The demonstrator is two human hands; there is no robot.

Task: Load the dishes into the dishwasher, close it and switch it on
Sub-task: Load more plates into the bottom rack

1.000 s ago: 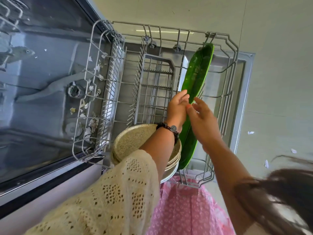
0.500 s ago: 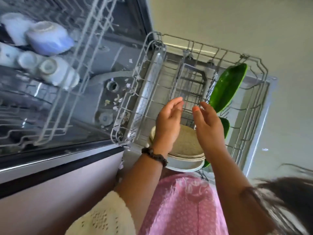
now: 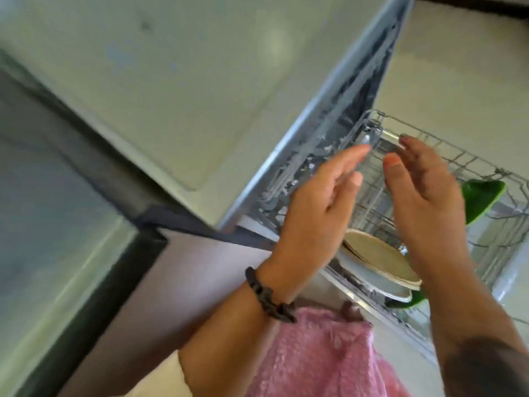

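Note:
The view is blurred. My left hand [image 3: 315, 213] and my right hand [image 3: 429, 196] hover side by side above the pulled-out lower rack [image 3: 458, 156], fingers straight, holding nothing. A stack of round beige and white plates [image 3: 380, 262] lies in the rack below and between my hands. A long green leaf-shaped dish [image 3: 483, 199] stands on edge in the rack to the right, partly hidden by my right hand. Only a narrow slice of the dishwasher's open tub [image 3: 329, 144] shows at centre.
A pale countertop [image 3: 171, 81] fills the upper left, with a dark edge strip [image 3: 94, 296] and a cabinet front [image 3: 200, 276] below it. Light floor tiles [image 3: 458, 67] lie beyond the rack. My pink skirt [image 3: 320, 359] is at the bottom.
My hands let go of the green dish, which stays standing in the rack, and rose above it. The camera swung left and up, so the counter now fills the view.

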